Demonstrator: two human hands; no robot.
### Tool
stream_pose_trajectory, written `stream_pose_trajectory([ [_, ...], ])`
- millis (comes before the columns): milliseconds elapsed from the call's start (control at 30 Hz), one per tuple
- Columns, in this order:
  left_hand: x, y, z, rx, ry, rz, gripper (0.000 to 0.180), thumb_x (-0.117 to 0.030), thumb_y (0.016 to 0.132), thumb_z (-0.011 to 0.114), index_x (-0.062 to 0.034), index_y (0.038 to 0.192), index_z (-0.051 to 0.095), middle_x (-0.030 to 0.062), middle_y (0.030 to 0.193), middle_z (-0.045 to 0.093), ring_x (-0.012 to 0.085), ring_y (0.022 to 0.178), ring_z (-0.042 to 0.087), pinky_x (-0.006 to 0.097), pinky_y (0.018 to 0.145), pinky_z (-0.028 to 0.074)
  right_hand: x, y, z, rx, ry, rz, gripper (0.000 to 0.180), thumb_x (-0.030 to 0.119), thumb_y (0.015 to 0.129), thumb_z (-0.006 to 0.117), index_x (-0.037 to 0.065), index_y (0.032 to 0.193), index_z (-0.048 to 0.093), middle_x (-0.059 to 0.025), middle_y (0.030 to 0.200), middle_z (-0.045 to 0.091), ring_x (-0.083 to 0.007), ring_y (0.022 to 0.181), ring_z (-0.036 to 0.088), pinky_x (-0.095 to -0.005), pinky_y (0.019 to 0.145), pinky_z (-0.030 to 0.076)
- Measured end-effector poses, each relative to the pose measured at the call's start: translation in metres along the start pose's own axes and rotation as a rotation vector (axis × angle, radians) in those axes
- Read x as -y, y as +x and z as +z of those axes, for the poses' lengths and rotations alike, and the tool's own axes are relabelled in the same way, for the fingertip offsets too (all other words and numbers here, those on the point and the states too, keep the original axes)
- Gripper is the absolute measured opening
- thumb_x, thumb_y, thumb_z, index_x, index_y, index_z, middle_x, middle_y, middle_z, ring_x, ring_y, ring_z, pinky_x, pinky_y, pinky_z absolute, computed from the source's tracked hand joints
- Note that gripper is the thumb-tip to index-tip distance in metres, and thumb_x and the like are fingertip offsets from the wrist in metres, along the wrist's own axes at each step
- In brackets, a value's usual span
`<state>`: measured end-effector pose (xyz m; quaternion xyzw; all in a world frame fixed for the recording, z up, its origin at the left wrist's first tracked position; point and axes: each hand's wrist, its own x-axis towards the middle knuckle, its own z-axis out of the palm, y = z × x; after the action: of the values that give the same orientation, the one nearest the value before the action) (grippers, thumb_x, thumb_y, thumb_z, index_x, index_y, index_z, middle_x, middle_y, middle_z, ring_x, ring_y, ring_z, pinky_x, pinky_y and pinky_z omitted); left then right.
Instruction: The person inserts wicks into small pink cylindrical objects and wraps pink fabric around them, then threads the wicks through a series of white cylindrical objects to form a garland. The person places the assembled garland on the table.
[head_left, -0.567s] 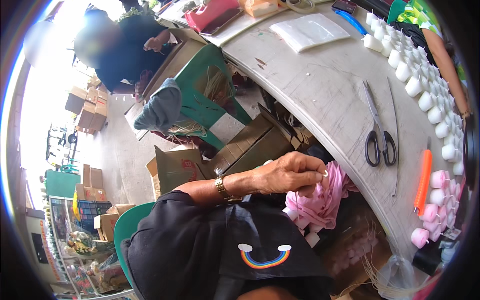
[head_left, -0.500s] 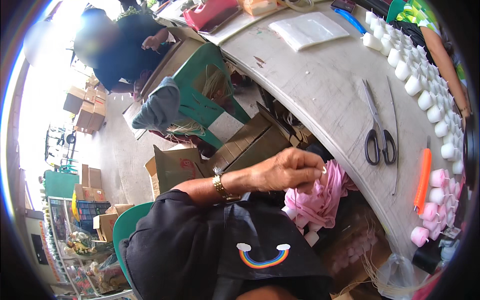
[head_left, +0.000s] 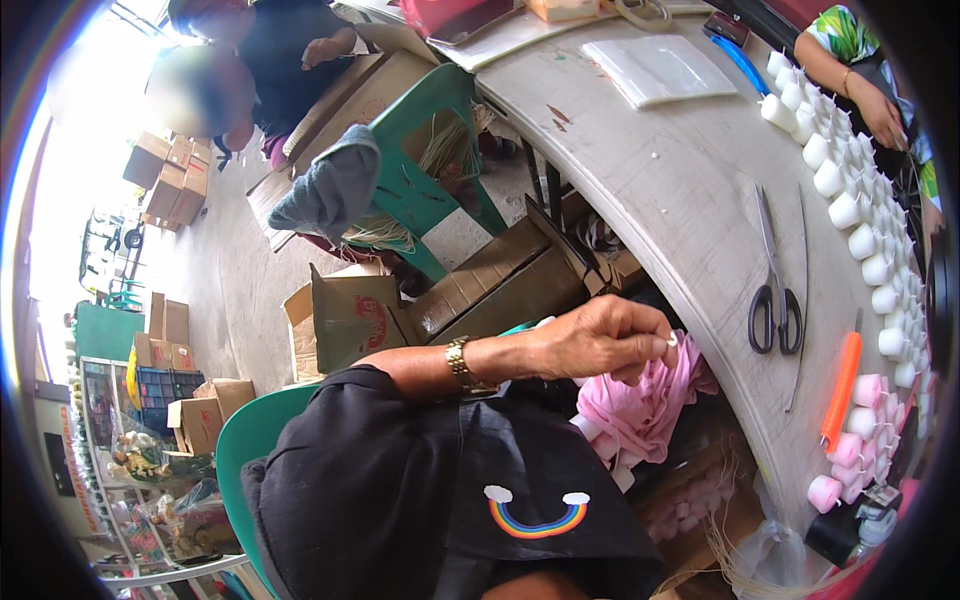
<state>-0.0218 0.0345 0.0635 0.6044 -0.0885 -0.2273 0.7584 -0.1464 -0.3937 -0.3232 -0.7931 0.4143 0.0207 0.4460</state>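
My left hand (head_left: 612, 338), with a gold watch (head_left: 460, 365) on its wrist, reaches in from the left. Its thumb and forefinger are closed on a small white piece (head_left: 672, 340), too small to name. Right beneath the fingers lies a bunched pink cloth (head_left: 640, 410), beside the curved table edge; I cannot tell whether the hand touches it. My black apron (head_left: 400, 500) with a rainbow print covers my lap. A strip of bare skin shows at the lower edge, but my right hand is nowhere in view.
On the table (head_left: 690, 215) lie scissors (head_left: 772, 290), a thin rod (head_left: 802, 250), an orange-handled tool (head_left: 843, 390) and plastic sheets (head_left: 660, 70). Rows of white candles (head_left: 845, 208) and several pink candles (head_left: 850, 450) line its far side. Cardboard boxes (head_left: 360, 325) stand below. Co-workers sit nearby.
The view has shifted, so the table and its contents appear farther right and lower. My left hand keeps its pinch. The co-worker's arm at right has changed position.
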Motion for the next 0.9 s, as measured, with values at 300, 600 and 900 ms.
stream_pose_trajectory([
  [300, 0.016, -0.013, -0.009, -0.002, 0.096, -0.141, 0.021, -0.02, 0.099, 0.052, -0.0024, 0.096, 0.064, -0.0034, 0.078, 0.054, 0.0032, 0.071, 0.045, 0.021, 0.059, 0.036, 0.126, -0.145, -0.081, -0.115, 0.261, -0.376, 0.032, 0.019, 0.091, 0.062, -0.002, 0.115, 0.057, -0.0075, 0.098, 0.061, -0.0154, 0.088, 0.055, -0.0293, 0.083, 0.045],
  [600, 0.029, -0.019, -0.022, 0.047, -0.369, -0.09, 0.026, -0.028, 0.102, 0.047, -0.0063, 0.102, 0.061, -0.0055, 0.069, 0.041, 0.0012, 0.062, 0.039, 0.022, 0.071, 0.052, 0.322, -0.252, -0.052, 0.036, 0.246, -0.918, 0.044, 0.008, 0.074, 0.074, -0.002, 0.113, 0.056, -0.0128, 0.116, 0.054, -0.0222, 0.103, 0.056, -0.0344, 0.091, 0.045],
  [900, 0.052, -0.02, -0.016, 0.17, -0.213, -0.177, 0.052, -0.047, 0.093, 0.057, -0.0017, 0.119, 0.053, 0.0087, 0.098, 0.064, 0.0107, 0.077, 0.062, 0.023, 0.051, 0.054, 0.383, -0.253, -0.015, 0.354, -0.211, -1.333, 0.054, 0.015, 0.069, 0.078, 0.003, 0.118, 0.059, -0.0169, 0.125, 0.051, -0.032, 0.111, 0.054, -0.0407, 0.092, 0.045],
])
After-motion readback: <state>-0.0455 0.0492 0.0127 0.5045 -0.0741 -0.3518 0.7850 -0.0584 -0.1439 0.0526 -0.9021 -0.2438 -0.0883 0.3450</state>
